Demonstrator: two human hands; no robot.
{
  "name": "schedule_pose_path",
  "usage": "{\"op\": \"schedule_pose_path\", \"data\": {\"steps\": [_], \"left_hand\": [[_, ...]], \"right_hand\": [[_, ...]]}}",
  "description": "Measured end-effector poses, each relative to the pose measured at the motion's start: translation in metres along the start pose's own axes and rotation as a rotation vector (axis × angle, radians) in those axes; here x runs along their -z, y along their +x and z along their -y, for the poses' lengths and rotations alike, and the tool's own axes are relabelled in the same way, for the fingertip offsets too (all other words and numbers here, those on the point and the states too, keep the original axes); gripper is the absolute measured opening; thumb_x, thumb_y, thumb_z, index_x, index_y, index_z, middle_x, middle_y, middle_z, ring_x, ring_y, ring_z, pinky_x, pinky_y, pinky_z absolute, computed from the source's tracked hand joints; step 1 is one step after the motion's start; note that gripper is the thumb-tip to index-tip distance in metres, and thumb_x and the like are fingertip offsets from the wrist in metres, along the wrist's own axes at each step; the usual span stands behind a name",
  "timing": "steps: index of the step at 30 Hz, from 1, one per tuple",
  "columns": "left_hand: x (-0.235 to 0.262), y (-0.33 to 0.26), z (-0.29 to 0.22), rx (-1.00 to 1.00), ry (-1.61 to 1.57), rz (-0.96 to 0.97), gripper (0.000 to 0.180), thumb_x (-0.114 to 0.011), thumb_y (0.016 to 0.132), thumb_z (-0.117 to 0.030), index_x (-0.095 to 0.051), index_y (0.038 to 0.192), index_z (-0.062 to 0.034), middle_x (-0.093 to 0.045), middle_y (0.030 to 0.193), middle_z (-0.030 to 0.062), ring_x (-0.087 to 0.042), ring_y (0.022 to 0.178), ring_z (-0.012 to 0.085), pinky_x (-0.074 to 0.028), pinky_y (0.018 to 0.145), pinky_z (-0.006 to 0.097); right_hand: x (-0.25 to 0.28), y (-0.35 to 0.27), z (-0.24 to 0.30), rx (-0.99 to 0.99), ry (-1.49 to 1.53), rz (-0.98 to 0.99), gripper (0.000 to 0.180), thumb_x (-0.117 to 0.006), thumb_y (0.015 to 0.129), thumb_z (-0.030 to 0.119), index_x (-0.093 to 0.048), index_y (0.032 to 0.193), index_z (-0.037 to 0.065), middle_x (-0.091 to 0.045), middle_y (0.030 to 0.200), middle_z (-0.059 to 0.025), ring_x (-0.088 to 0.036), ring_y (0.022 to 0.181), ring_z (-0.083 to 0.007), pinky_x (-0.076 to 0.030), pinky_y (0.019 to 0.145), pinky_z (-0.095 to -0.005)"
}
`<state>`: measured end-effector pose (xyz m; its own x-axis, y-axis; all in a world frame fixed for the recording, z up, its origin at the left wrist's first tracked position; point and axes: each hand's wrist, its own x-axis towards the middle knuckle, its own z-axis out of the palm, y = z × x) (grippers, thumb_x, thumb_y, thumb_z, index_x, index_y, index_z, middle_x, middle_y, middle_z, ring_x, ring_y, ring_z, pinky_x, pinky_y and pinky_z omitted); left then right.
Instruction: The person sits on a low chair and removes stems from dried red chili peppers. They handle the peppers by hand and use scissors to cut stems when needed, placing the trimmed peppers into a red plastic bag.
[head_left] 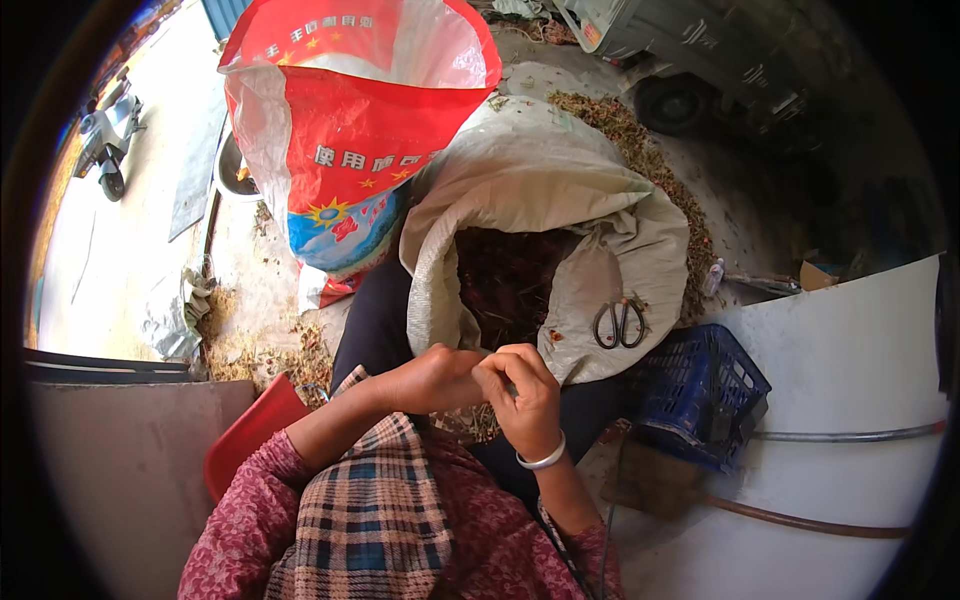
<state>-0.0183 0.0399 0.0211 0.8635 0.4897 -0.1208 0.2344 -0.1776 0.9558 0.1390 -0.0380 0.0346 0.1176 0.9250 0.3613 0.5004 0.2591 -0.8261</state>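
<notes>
I hold my left hand (437,378) and right hand (525,395) together just before the near edge of the pale, open sack (540,160), fingers curled and fingertips meeting; whether my grip pinches something small I cannot tell, as my fingers cover the spot. Holding them this close probably suits fine finger work. The sack sits between my legs (375,315), its mouth turned toward me, its long axis running away. Right of its near edge stands a blue crate (700,395). On the sack's folded rim, near its right edge, lie the scissors (623,322), loops toward me, long axis mostly away, perhaps there to be handy. The mouth likely gapes so that the dark red heap (505,285) inside is within reach. Farther off, a red-and-white bag (345,185) stands beyond the sack's left edge, and dry scraps (640,140) line its far right, before a dark vehicle (700,70).
</notes>
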Motion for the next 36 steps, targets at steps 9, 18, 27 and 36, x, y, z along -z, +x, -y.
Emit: {"op": "schedule_pose_path", "data": {"steps": [9,18,27,36], "left_hand": [[-0.001,0.014,0.011,-0.102,0.038,-0.215,0.022,-0.068,0.078,-0.009,-0.059,0.095,0.0025,-0.063,0.076,0.0210,-0.064,0.072,0.0369,-0.050,0.061,0.039],[0.002,0.025,0.042,-0.089,0.290,-0.219,0.022,-0.066,0.071,-0.005,-0.052,0.086,0.0019,-0.059,0.074,0.0207,-0.061,0.072,0.0402,-0.048,0.060,0.045],[-0.009,0.036,0.081,0.106,0.062,-0.306,0.021,-0.070,0.077,-0.009,-0.057,0.091,0.0017,-0.063,0.074,0.0189,-0.065,0.068,0.0297,-0.050,0.059,0.037],[0.005,0.040,0.099,0.381,-0.241,-0.335,0.029,-0.073,0.084,-0.019,-0.059,0.098,0.0018,-0.063,0.080,0.0028,-0.055,0.073,0.0058,-0.048,0.063,0.024]], "right_hand": [[0.001,0.004,-0.023,-0.232,0.126,-0.103,0.010,-0.066,0.086,0.007,-0.060,0.087,0.000,-0.058,0.077,-0.0030,-0.050,0.063,-0.0071,-0.043,0.056,-0.0214],[-0.013,0.012,-0.030,-0.239,0.033,0.094,0.017,-0.070,0.077,0.000,-0.062,0.092,0.003,-0.058,0.084,-0.0081,-0.060,0.071,-0.0214,-0.050,0.062,-0.0312],[-0.030,0.008,-0.098,-0.614,0.453,0.171,0.015,-0.067,0.087,0.015,-0.060,0.086,0.002,-0.062,0.075,-0.0004,-0.056,0.063,-0.0061,-0.046,0.057,-0.0229],[-0.069,0.039,-0.236,-0.568,-0.112,-0.080,0.022,-0.068,0.084,0.020,-0.061,0.097,0.004,-0.057,0.072,-0.0048,-0.062,0.071,-0.0220,-0.054,0.062,-0.0364]]}}
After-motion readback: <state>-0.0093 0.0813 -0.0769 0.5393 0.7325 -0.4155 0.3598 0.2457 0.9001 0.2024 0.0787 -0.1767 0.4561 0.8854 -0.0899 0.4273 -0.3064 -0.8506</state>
